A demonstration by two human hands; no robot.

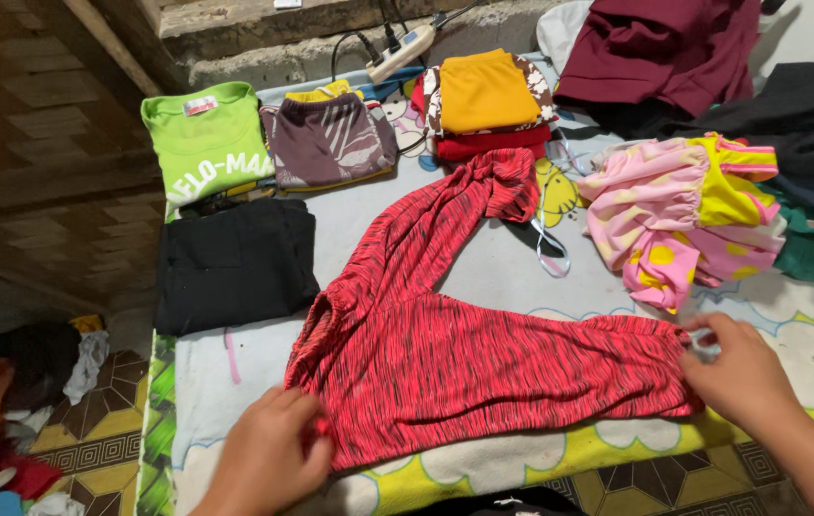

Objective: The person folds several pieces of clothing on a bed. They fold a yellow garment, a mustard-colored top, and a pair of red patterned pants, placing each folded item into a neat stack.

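Red striped pants [483, 354] lie flat on the printed sheet [808, 334] — thin, soft, probably light. Left hand [268, 459] pinches the waistband; right hand [741, 373] pinches the leg cuff — grip there.

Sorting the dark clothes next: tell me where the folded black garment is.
In the head view, the folded black garment lies at the left of the mat, below the green shirt and left of the red striped pants.

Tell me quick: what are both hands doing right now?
Left hand grips red trousers at the waist end. Right hand pinches the leg hem. Trousers lie flat on the mat; other leg bends toward folded stack. Pink clothes lie beside.
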